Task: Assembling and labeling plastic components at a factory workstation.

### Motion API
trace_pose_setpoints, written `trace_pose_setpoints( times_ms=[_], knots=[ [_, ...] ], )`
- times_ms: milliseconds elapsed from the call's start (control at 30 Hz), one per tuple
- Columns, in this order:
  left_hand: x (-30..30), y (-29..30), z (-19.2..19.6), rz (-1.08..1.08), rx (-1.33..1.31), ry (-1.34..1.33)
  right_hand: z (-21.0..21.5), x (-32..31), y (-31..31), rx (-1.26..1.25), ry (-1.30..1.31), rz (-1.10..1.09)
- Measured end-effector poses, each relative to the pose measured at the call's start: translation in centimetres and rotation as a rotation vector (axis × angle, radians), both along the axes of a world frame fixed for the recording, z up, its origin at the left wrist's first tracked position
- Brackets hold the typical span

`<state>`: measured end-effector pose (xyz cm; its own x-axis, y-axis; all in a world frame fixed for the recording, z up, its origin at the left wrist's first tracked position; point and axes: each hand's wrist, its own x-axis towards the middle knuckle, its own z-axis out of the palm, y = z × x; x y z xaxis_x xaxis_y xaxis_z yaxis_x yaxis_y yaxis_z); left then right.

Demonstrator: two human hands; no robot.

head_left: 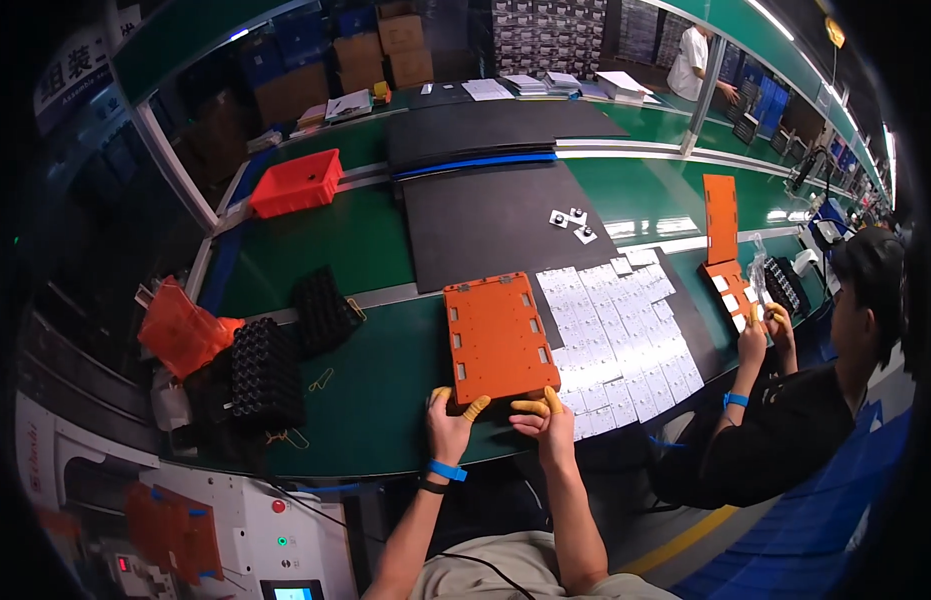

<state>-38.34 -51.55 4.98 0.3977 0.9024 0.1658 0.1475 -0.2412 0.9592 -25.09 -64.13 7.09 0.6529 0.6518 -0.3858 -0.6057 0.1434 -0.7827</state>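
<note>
An orange hinged case with rows of slots along both sides lies closed in front of me, its hinges at the far end. My left hand is at its near left corner, thumb and finger against the edge. At the near right corner is my right hand, its fingers at the edge and the others partly curled. Yellow cots cover several fingertips on both hands. What lies inside the case is hidden. Right beside it, many white square boards are laid out in rows on a black mat.
Black ridged trays and an orange bag lie to the left. A red bin stands farther back. Small white pieces rest on the black mat. A co-worker at right handles an open orange case.
</note>
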Motion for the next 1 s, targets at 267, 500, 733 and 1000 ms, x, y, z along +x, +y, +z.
trace_pose_setpoints(
  times_ms=[267, 500, 733, 1000],
  knots=[
    [1.2, -2.0, -0.8, 0.087, 0.305, 0.31, 0.1, 0.0, -3.1, -0.021, 0.051, 0.116],
    [1.2, -2.0, -1.1, 0.101, 0.315, 0.397, 1.5, -2.4, -4.5, -0.025, -0.058, 0.178],
    [0.2, -2.0, 0.3, 0.133, 0.342, 0.44, 1.2, -4.4, -4.0, -0.023, -0.024, 0.234],
    [-1.5, -0.8, -0.6, 0.004, 0.369, 0.281, 1.1, -5.4, -2.7, -0.026, -0.092, 0.31]
  ],
)
